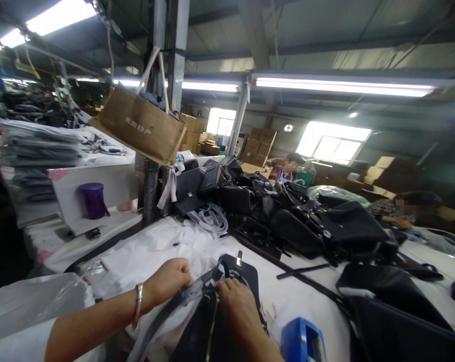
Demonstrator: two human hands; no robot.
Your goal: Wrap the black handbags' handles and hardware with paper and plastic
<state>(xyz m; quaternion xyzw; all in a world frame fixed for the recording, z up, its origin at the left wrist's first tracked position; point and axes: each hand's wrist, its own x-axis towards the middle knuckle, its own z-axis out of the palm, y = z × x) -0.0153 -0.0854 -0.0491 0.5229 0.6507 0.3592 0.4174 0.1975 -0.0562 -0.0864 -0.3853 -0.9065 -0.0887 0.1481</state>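
Observation:
A black handbag [246, 274] lies on the white table in front of me, near the bottom middle. My left hand [170, 280], with a metal bangle on the wrist, is closed round a clear plastic-wrapped black strap [191, 296] that runs down to the left. My right hand [237, 304] rests on top of the bag with its fingers pinched on the same strap near the bag's handle. A small metal clasp [239, 261] stands at the bag's far edge.
A heap of black bags [287, 216] covers the table's middle and right. A blue tool [302, 342] lies at the bottom edge. A brown jute bag [142, 125] hangs from a pillar. A purple cup [92, 200] stands left. Two people sit beyond the heap.

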